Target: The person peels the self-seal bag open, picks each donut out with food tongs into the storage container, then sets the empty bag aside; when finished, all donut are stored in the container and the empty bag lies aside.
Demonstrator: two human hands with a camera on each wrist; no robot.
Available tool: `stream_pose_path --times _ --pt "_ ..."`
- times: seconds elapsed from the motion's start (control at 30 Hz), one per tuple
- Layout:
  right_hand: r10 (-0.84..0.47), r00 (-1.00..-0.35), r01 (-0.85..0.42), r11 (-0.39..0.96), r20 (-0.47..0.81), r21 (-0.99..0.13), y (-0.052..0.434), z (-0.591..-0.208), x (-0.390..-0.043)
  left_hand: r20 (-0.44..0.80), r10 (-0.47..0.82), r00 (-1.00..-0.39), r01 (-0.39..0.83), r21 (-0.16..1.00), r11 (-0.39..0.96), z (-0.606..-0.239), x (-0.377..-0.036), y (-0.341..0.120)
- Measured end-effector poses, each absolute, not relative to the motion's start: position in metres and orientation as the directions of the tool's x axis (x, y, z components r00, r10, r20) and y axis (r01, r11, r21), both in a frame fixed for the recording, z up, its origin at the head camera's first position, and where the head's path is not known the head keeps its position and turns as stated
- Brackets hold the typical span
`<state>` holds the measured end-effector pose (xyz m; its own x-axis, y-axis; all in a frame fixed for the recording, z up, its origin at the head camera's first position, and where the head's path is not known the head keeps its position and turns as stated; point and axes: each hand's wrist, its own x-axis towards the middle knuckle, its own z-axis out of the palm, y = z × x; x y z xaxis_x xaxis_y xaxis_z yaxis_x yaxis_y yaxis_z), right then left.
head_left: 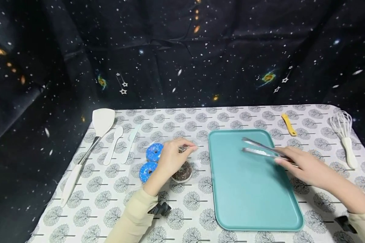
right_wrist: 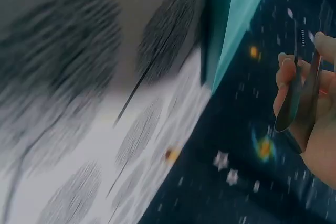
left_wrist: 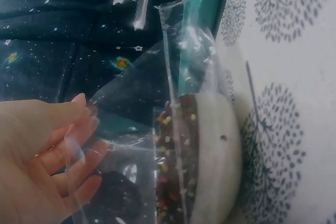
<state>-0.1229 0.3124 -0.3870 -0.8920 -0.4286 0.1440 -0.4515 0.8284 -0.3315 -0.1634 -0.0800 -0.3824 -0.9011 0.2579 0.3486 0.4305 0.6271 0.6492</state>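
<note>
My left hand reaches over a clear plastic bag of donuts and pinches its film near the opening. Inside lie two blue-iced donuts and a chocolate donut with sprinkles. In the left wrist view the fingers lie against the film beside the chocolate donut. My right hand grips metal tongs, with the tips slightly apart above the teal tray. Nothing sits between the tong tips.
On the tree-patterned cloth, a white spatula, a white spoon and a white knife lie at the left. A yellow tool and a white whisk lie at the right. Starry fabric hangs behind.
</note>
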Motion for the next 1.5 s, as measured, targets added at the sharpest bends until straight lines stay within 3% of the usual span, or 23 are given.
stream_pose_path --times 0.27,0.43,0.6,0.83,1.0,1.5 --pt "-0.621 -0.751 -0.657 0.738 0.227 -0.153 0.252 -0.394 -0.155 0.323 0.286 -0.902 0.431 0.65 0.625 -0.377 -0.162 -0.085" --pt "-0.702 -0.662 -0.744 0.659 0.263 -0.111 0.224 -0.393 -0.171 0.321 0.309 -0.895 0.446 0.626 0.64 -0.375 -0.16 -0.085" --pt "-0.742 -0.626 -0.774 0.629 0.238 -0.074 0.204 -0.396 -0.184 0.314 0.298 -0.901 0.433 0.637 0.638 -0.374 -0.159 -0.086" --pt "-0.739 -0.626 -0.77 0.637 0.247 -0.045 0.173 -0.399 -0.193 0.325 0.287 -0.901 0.432 0.633 0.642 -0.374 -0.16 -0.087" --pt "-0.716 -0.665 -0.74 0.67 0.212 -0.06 0.157 -0.399 -0.195 0.318 0.307 -0.897 0.443 0.638 0.63 -0.377 -0.161 -0.085" --pt "-0.65 -0.746 -0.663 0.702 0.146 -0.259 0.144 -0.403 -0.193 0.323 0.332 -0.886 0.463 0.642 0.61 -0.379 -0.16 -0.083"
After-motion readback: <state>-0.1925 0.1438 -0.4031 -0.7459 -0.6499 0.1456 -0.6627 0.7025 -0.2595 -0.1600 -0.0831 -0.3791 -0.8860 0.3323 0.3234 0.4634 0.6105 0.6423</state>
